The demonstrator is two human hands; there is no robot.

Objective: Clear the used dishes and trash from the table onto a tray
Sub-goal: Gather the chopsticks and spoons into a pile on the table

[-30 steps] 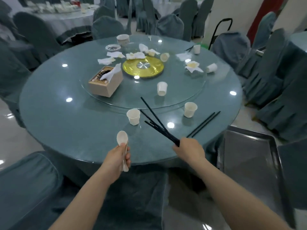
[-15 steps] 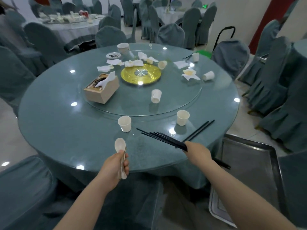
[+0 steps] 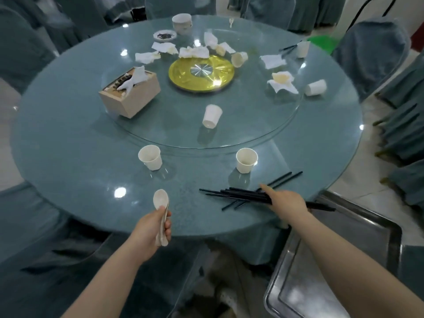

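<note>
Fingers of the left hand (image 3: 150,228) grip spoons (image 3: 161,204), right-hand fingers (image 3: 267,187) hold chopsticks (image 3: 238,194); beyond them cups (image 3: 150,157) and napkins (image 3: 274,60) remain on the counter (image 3: 68,161), tray (image 3: 358,230) beside the right hand bare.

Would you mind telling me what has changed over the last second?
The right hand swung its chopstick bundle from pointing away across the table to lying flat across the pair of chopsticks near the edge. The left hand still grips the spoons; cups stayed put.

Single head view, looking forward and steeply down from above the near edge of the round desk (image 3: 68,157); close over both forearms, reaching past them to far chairs (image 3: 371,49); tray (image 3: 358,216) lower right.
</note>
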